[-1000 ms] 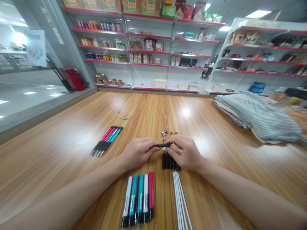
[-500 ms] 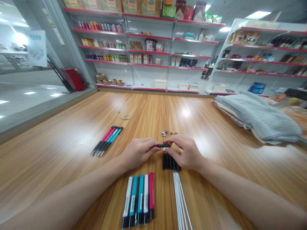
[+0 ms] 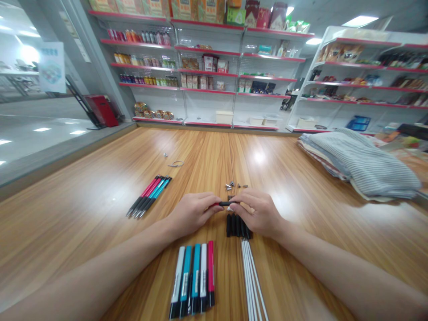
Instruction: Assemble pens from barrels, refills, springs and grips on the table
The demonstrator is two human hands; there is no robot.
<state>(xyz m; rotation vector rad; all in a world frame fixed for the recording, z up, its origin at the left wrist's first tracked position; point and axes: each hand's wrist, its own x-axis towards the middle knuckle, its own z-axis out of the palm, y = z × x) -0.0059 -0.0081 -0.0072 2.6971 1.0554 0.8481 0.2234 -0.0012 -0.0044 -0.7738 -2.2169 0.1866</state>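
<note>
A pen (image 3: pixel 226 203) with a black grip lies sideways between my hands; a bit of red shows at its left end. My left hand (image 3: pixel 194 211) pinches that red end, and my right hand (image 3: pixel 259 213) has thumb and fingers closed on the black end. Just under my right hand sit several black pen grips (image 3: pixel 234 225) in a row. White refills (image 3: pixel 251 281) fan out below them. Small metal pen tips (image 3: pixel 228 187) lie beyond my fingertips. Nearer to me is a row of white, blue and red pen barrels (image 3: pixel 196 272).
Several assembled pens (image 3: pixel 149 197), pink and blue, lie to the left on the wooden table (image 3: pixel 100 249). Behind them are a thin ring (image 3: pixel 175 164) and a small metal piece (image 3: pixel 165 155). Folded cloths (image 3: pixel 361 160) are piled at the right. Stocked shelves (image 3: pixel 207 53) stand beyond the table.
My right hand's fingers have shifted and closed more over the black end of the pen. My left hand keeps its place and grip.
</note>
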